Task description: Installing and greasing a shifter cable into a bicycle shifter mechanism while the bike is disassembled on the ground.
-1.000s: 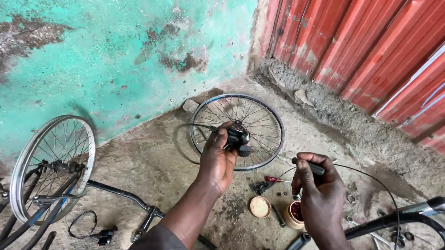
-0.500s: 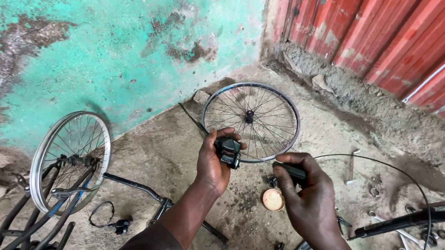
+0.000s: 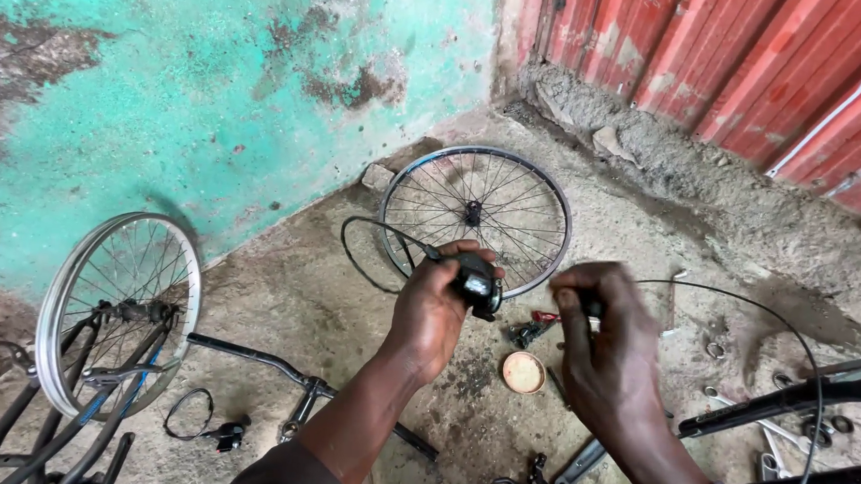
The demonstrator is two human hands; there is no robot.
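From the head view, the left hand grips a black shifter above the dirt floor, in front of a flat-lying wheel. The right hand is closed around a thin cable beside it.

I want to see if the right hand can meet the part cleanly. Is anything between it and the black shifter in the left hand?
Nothing visible. The left hand holds the black shifter up, and the right hand is beside it across an open gap.
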